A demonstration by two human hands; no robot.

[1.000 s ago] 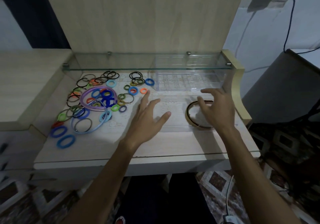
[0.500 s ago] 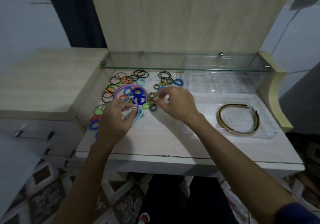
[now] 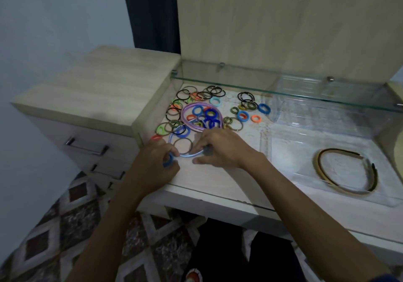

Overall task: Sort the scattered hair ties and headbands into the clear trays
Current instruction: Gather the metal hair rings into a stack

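A pile of coloured hair ties lies on the dresser top, with a purple headband among them. At the pile's front edge lies a light blue headband. My right hand pinches its right end, thumb flat on the surface. My left hand is curled around a blue hair tie just left of that headband. A gold and black headband lies in the front clear tray at the right. A second clear tray stands behind it, under the glass shelf.
A glass shelf runs across the back above the ties. A drawer unit rises to the left of the recess. The dresser's front edge is just below my wrists.
Both hands have come down from the middle of the pile to its front edge. The left has closed on a blue hair tie and the right on the light blue headband.
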